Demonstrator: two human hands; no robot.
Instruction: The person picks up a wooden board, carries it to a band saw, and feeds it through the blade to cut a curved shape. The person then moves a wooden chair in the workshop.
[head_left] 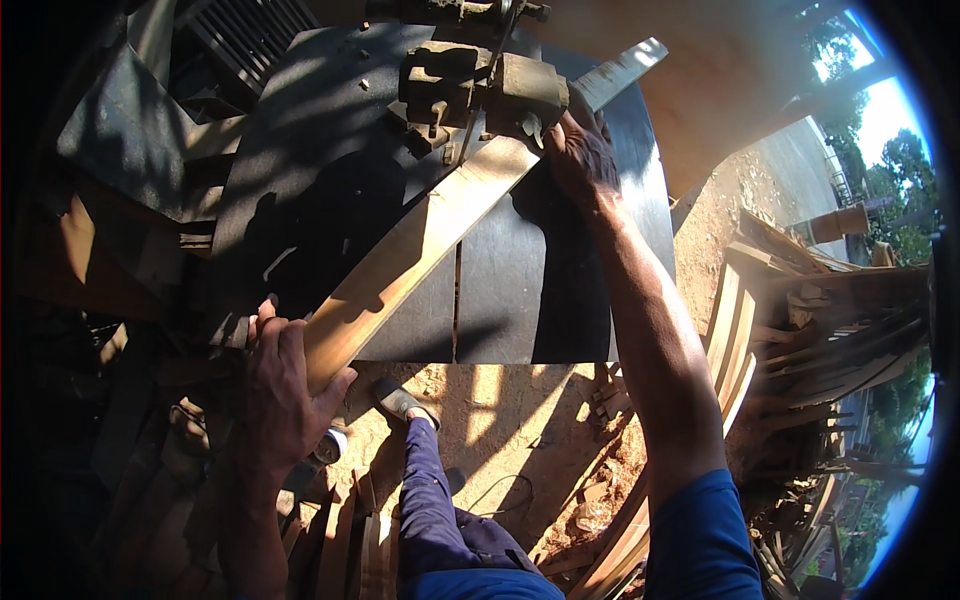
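Observation:
A long pale wooden plank [440, 225] lies slantwise across the dark metal saw table [500, 290], from near left to far right. At its near end my left hand [285, 385] is closed, thumb on one side and fingers on the other, just off the table's front edge. My right hand [583, 160] grips the plank farther up, its fingers partly hidden beside the rusty saw guide block [480, 85]. A thin saw blade [467, 140] comes down from the guide at the plank's left edge. The plank's far end sticks out past the guide.
Stacked boards and offcuts [735, 310] stand to the right of the table. More wood strips [360, 530] lie below, near my legs. A slatted grey frame [245, 40] is at the far left. My shoe [400, 400] rests on the dusty ground under the front edge.

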